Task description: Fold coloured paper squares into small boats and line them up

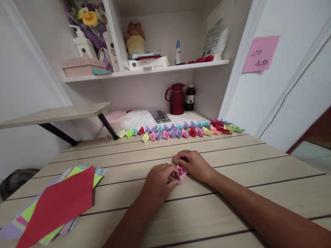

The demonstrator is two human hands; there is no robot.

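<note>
A small pink origami boat (182, 172) is between my two hands, low over the middle of the wooden tabletop. My left hand (161, 177) pinches its near left side with thumb and fingers. From the far right, my right hand (192, 162) curls its fingers onto the boat's upper edge, and part of the paper is hidden under them. Beyond my hands, folded paper boats (165, 134) in many colours stand in two rows along the back of the table.
A stack of coloured paper sheets, red on top (62, 198), lies at the left. Behind it a small raised wooden shelf (57, 113) stands on black legs. A dark red jug (177, 99) and a dark bottle (190, 98) stand behind the boat rows.
</note>
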